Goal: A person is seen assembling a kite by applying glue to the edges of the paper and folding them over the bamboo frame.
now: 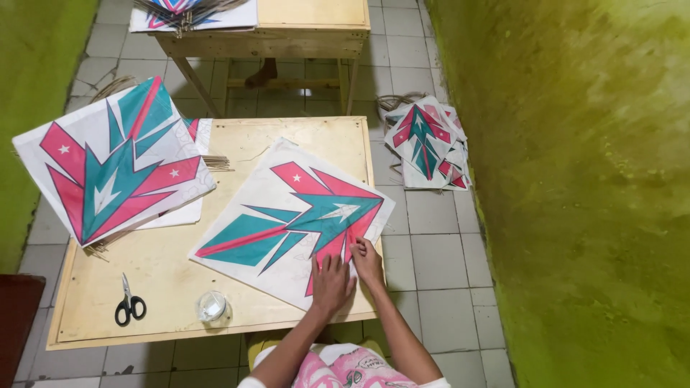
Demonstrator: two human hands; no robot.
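Left hand (331,282) flat, fingers spread, pressing the near right corner of the kite (295,219); right hand (368,262) just beside it, fingers flat on the same edge, holding nothing. Kite lies on the table (165,269), right of centre. Left to right: kite stack (115,169) far left, scissors (129,305), round container (213,307), floor pile (425,140) far right.

Bright, even light; soft shadows; sharp focus.
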